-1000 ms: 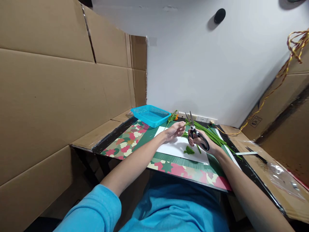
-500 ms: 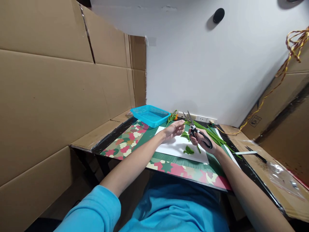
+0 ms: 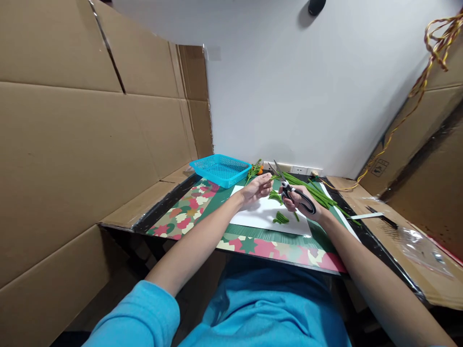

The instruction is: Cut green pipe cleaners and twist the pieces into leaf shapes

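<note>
Head view: left hand (image 3: pixel 257 189) is over the white sheet (image 3: pixel 249 218), fingers curled, thumb and fingertips pinched together on a thin green stem (image 3: pixel 274 177); how much of it sits inside the grip, can't tell. Right hand (image 3: pixel 304 200) is just beside it, fingers wrapped around the handles of black-and-white scissors (image 3: pixel 285 185), blades apart, pointing up and leftward, near the left fingertips. Long green stalks (image 3: pixel 320 194) lie in a bundle behind and right of the right hand, running toward the table's right edge. Short cut green pieces (image 3: pixel 280 218) lie in a small pile on the sheet, more cut bits (image 3: pixel 275 196) between the hands. Blue basket (image 3: pixel 227 183) at the back left; orange-and-green bunch (image 3: pixel 255 170) just beside it. Clear plastic bag (image 3: pixel 423 248) on cardboard, far right.
</note>
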Action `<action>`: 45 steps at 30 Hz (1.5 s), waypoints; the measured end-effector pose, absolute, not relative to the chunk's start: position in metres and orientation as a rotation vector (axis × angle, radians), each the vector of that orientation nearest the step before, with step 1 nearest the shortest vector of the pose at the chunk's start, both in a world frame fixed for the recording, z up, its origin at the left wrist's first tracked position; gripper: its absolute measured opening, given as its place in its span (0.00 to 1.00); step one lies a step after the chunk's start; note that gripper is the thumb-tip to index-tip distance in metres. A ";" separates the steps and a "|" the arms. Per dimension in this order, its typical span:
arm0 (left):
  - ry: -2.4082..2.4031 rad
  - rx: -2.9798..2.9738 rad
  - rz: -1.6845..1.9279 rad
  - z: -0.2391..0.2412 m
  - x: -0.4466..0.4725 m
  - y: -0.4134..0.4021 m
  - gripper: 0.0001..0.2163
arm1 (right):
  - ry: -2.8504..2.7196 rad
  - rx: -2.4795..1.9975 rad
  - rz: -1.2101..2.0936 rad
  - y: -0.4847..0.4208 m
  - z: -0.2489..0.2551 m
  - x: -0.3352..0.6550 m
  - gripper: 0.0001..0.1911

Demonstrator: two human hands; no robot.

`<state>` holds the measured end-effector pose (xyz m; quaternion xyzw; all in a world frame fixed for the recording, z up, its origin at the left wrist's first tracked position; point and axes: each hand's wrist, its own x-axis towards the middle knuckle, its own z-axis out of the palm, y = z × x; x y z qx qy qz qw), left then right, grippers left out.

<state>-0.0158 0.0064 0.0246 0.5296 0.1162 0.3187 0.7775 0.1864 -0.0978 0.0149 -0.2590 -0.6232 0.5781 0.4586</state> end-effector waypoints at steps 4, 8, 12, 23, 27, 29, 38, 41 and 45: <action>0.255 1.212 0.655 0.023 -0.017 0.008 0.18 | -1.562 -0.650 1.391 -0.097 0.014 0.187 0.29; 0.270 1.276 0.643 0.023 -0.016 0.006 0.18 | -1.575 -0.689 1.349 -0.098 0.016 0.186 0.31; 0.306 1.313 0.641 0.024 -0.015 0.004 0.18 | -1.599 -0.754 1.348 -0.101 0.020 0.184 0.33; 0.300 1.305 0.708 0.019 -0.015 0.012 0.18 | -1.552 -0.718 1.390 -0.099 0.016 0.188 0.31; 0.300 1.310 0.703 0.018 -0.015 0.014 0.18 | -1.547 -0.725 1.396 -0.100 0.017 0.189 0.31; 0.296 1.312 0.699 0.018 -0.015 0.014 0.18 | -1.536 -0.740 1.405 -0.099 0.016 0.190 0.31; 0.348 1.259 0.714 0.013 -0.018 0.016 0.18 | -1.473 -0.688 1.276 -0.098 0.019 0.189 0.30; 0.377 1.242 0.759 0.010 -0.016 0.019 0.17 | -1.457 -0.722 1.156 -0.096 0.021 0.188 0.29; 0.460 1.230 0.801 0.006 -0.015 0.022 0.17 | -1.381 -0.844 1.015 -0.090 0.019 0.189 0.28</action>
